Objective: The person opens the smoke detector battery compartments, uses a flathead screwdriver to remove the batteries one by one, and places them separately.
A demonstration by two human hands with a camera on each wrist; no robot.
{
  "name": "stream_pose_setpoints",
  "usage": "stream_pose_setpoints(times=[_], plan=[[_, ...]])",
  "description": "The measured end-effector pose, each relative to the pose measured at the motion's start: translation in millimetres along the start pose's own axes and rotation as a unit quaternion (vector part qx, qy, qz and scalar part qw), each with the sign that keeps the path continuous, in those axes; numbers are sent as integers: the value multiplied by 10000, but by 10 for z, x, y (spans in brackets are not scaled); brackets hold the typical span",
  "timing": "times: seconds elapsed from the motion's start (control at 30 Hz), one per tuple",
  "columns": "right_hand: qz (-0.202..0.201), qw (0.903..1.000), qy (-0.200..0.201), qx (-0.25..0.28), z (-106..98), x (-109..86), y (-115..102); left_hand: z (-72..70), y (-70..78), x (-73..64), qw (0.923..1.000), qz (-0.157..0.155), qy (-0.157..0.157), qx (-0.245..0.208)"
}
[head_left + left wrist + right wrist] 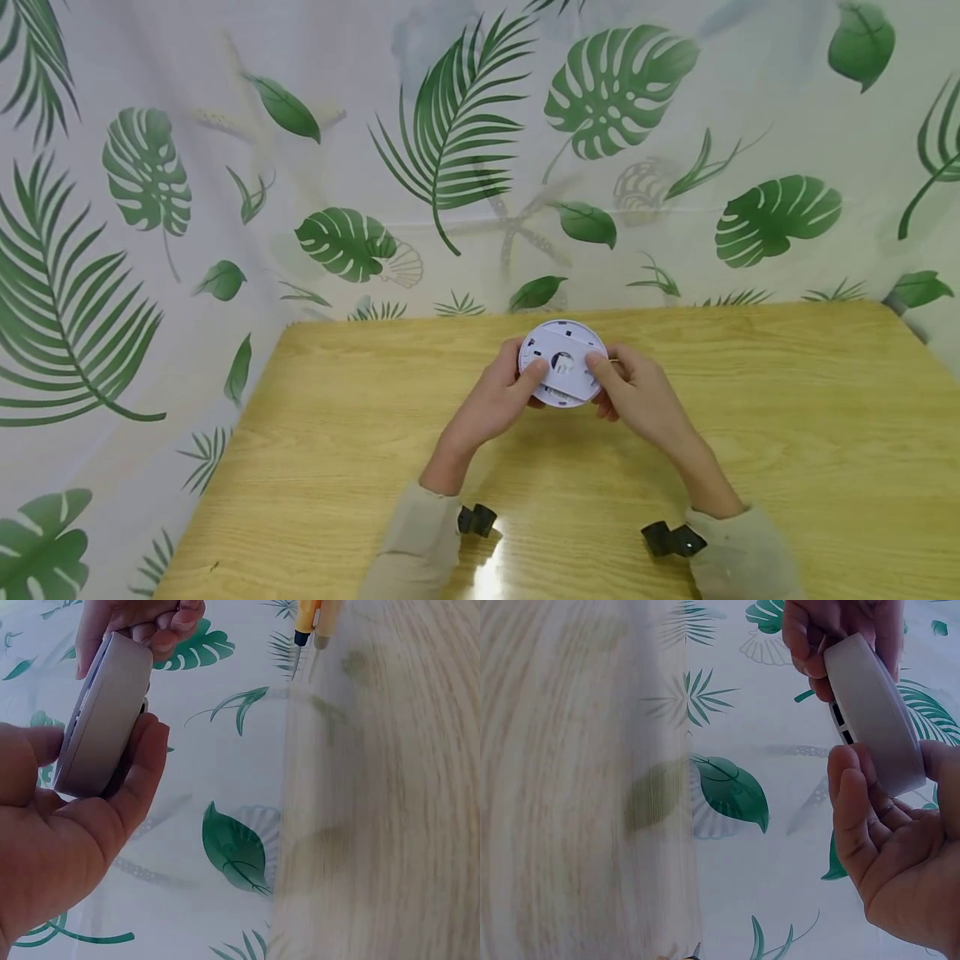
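Both hands hold a round white device [566, 343], which looks like a smoke detector, above the far part of the table. Its slotted back, with a round hole in the middle, faces the head camera. My left hand [491, 400] grips the left edge, thumb on the back plate and fingers behind. On the opposite edge, my right hand [651, 396] grips it the same way. From the side, the smooth rim of the device shows in the left wrist view [109, 712] and the right wrist view [877, 716]. Its front is mostly hidden.
A wooden table [322, 467] lies below, with a leaf-printed cloth [480, 275] hanging behind and at the left. The left wrist view shows part of a yellow-and-black tool with a thin metal shaft [303, 630]. Black clips [477, 520] sit by the cuffs.
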State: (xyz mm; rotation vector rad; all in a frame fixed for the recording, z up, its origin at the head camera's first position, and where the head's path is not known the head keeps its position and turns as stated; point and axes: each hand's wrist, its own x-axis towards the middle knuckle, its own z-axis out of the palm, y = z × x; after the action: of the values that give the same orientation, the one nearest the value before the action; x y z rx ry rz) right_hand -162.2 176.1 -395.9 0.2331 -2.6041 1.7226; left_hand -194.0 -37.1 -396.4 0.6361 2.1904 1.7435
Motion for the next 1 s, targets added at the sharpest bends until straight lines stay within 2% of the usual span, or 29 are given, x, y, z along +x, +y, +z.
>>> stream_pose_setpoints(times=[0.2,0.6,0.87,1.0], plan=[[95,9999,-40,-55,-2,13,-5,6,-12,18,9998,-188,-22,-6],[114,9998,-97,-149,-10,21,9,-26,-14,22,9999,-158,-49,-3],[66,9989,-274,364,-5,26,-6,-57,-28,-18,9997,-152,-169,111],[224,9960,-476,729,-13,19,-15,-66,-23,-26,9995,-311,7,-2]])
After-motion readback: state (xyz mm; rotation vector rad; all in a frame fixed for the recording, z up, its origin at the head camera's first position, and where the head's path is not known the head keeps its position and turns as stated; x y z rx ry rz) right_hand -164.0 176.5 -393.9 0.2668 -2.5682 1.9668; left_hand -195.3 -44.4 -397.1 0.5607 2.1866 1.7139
